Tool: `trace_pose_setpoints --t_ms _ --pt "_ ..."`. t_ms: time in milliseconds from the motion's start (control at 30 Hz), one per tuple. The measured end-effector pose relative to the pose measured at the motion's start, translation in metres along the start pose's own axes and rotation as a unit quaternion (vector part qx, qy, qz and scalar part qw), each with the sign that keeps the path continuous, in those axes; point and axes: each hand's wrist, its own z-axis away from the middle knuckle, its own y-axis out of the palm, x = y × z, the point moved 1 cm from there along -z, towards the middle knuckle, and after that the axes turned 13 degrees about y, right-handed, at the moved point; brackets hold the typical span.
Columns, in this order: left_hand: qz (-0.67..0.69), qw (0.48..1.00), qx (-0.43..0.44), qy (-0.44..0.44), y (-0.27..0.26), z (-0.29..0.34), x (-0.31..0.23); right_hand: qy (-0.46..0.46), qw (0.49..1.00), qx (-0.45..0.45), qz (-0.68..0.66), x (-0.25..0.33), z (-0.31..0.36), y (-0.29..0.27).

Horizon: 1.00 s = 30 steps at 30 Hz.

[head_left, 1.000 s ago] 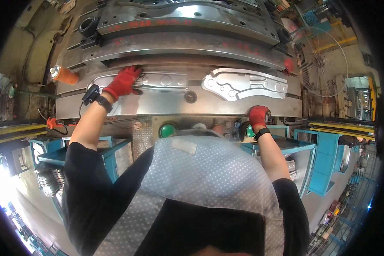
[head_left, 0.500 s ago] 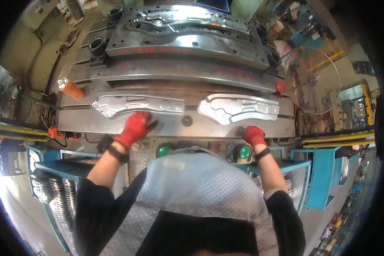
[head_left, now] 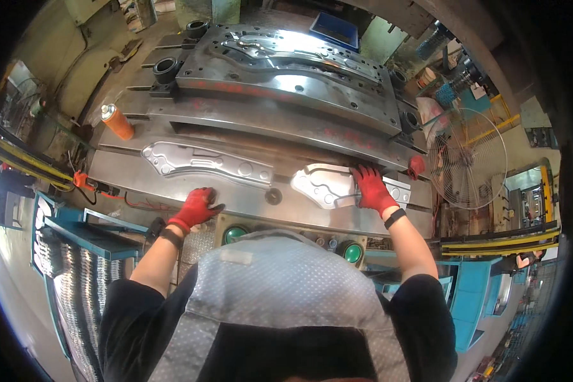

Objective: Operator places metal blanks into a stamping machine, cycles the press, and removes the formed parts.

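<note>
Two curved, stamped sheet-metal parts lie on the steel press bed point(head_left: 235, 200). My right hand point(head_left: 372, 190), in a red glove, lies across the middle of the right metal part point(head_left: 325, 186). Its fingers reach to the part's far edge and grip it, covering a stretch of its surface. My left hand point(head_left: 198, 208), also gloved in red, hovers or rests at the bed's near edge; which one I cannot tell. It holds nothing, its thumb is apart from the fingers, and it is just nearer to me than the left metal part point(head_left: 204, 159).
Beyond the bed sits a large steel die point(head_left: 248, 83). An orange spray can point(head_left: 118, 123) stands at the left, a wire-caged fan point(head_left: 468, 159) at the right. Green buttons point(head_left: 351, 253) are on the near panel. Blue racks point(head_left: 471, 293) flank me.
My right hand has moved forward from the bed's near edge onto the right metal part. My left hand has drawn back from the left metal part. The whole view has tilted slightly.
</note>
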Motion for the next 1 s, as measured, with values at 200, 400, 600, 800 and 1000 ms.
trace_pose_setpoints --t_ms 200,400,600,800,1000 --pt "-0.006 0.998 -0.066 0.015 0.0 0.005 -0.002 -0.006 0.998 -0.06 -0.014 0.005 0.011 0.007" --pt "0.193 0.974 -0.087 -0.076 0.013 0.011 0.025 -0.034 0.992 -0.1 -0.065 0.0 0.017 0.01" --pt "0.305 0.904 -0.217 -0.206 0.022 0.02 0.036 -0.024 0.994 -0.098 -0.047 0.001 0.018 0.012" --pt "0.485 0.797 -0.263 -0.245 0.016 0.015 0.05 -0.023 0.994 -0.094 -0.044 -0.002 0.014 0.015" --pt "0.573 0.735 -0.269 -0.244 0.013 0.016 0.056 -0.008 0.997 -0.057 -0.054 -0.001 0.011 0.015"
